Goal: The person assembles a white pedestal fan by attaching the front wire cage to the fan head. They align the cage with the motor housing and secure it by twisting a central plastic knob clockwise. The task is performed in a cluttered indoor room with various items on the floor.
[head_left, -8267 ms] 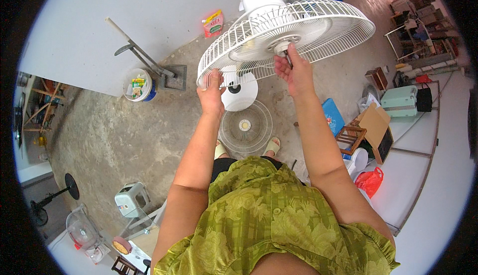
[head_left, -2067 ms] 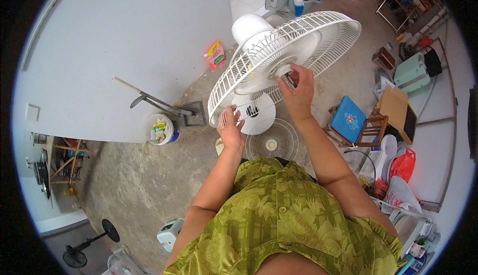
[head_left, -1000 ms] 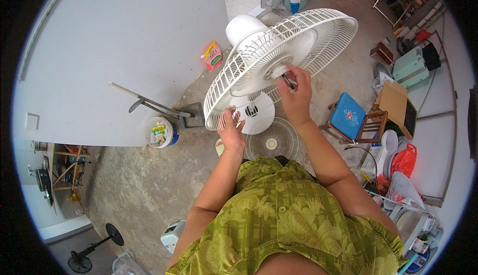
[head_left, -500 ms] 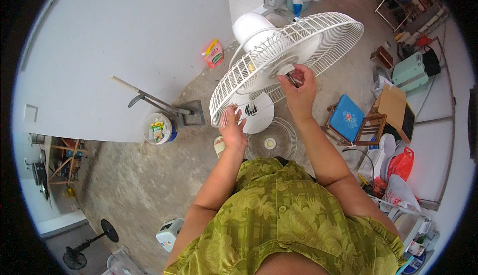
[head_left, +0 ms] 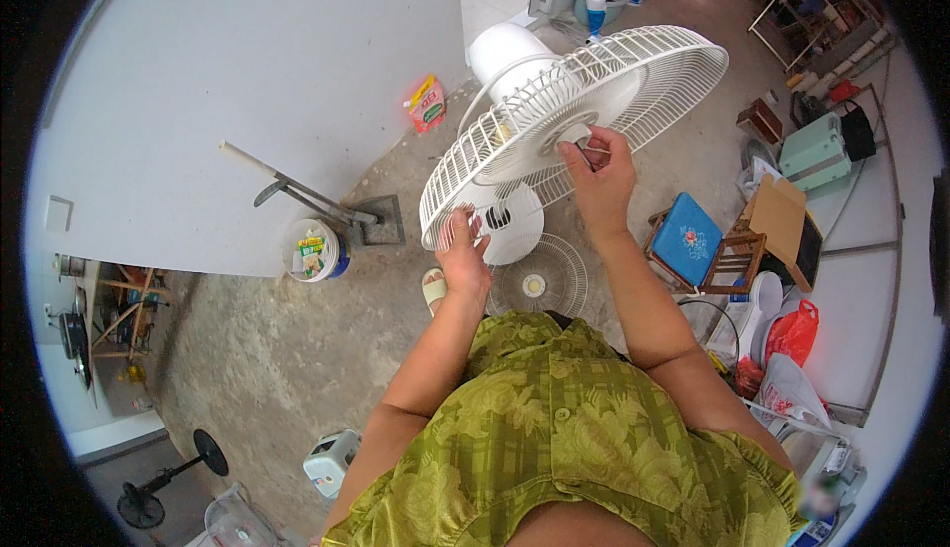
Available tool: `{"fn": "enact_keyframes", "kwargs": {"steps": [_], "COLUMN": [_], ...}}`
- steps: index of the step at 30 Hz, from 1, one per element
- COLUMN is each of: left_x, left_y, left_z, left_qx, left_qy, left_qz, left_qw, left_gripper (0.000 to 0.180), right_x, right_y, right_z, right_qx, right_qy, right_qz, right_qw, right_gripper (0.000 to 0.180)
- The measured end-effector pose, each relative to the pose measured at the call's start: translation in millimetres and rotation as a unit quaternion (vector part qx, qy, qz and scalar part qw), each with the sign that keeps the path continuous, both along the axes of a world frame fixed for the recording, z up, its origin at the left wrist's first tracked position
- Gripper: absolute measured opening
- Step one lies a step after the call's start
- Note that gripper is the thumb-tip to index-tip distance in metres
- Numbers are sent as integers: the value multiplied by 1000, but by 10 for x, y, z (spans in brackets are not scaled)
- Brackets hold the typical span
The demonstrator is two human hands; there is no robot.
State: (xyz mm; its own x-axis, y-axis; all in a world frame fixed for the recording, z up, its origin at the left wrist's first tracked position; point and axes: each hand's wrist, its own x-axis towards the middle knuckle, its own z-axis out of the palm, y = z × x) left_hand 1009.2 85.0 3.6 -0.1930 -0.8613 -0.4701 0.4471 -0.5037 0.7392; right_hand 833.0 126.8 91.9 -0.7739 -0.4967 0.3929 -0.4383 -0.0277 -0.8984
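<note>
A white standing fan with its rear wire guard [head_left: 683, 101] faces me, tilted; no blades are on it. The white motor housing [head_left: 510, 57] sits behind the guard. My left hand [head_left: 462, 258] grips the guard's lower left rim, its fingers partly behind the wires. At the guard's centre, my right hand [head_left: 604, 179] pinches a white plastic nut [head_left: 574, 135] around the motor shaft, which the fingers mostly hide. Below the guard is the fan's round white base [head_left: 515, 240]. A round wire front grille [head_left: 566, 268] lies on the floor beside the base, close to my body.
To the left stand a long-handled dustpan [head_left: 381, 222] and a white bucket [head_left: 332, 262] with packets inside. A red and yellow pouch [head_left: 426, 106] leans at the wall. On the right are a wooden chair with a blue seat [head_left: 685, 240], cardboard [head_left: 777, 210] and a red bag [head_left: 794, 331].
My right fingers have shifted slightly around the nut, and less of the metal shaft shows. The left hand keeps its place on the rim. The whole view has moved a little.
</note>
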Motion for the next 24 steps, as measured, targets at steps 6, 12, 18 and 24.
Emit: {"fn": "enact_keyframes", "kwargs": {"steps": [6, 12, 18, 24], "left_x": [-6, 12, -3, -5], "left_y": [-9, -12, -16, -15], "left_z": [0, -32, 5, 15], "left_qx": [8, -1, 14, -1], "left_qy": [-7, -12, 7, 19], "left_qz": [3, -10, 8, -5], "left_qw": [1000, 1000, 1000, 1000], "left_gripper": [33, 35, 27, 30], "right_x": [21, 20, 32, -26], "right_y": [12, 22, -7, -16], "right_z": [-8, 39, 60, 41], "right_qx": [-3, 33, 6, 2], "right_qy": [-8, 41, -28, -77], "right_qz": [0, -22, -11, 5], "right_qw": [1000, 998, 1000, 997], "right_gripper": [38, 42, 43, 41]}}
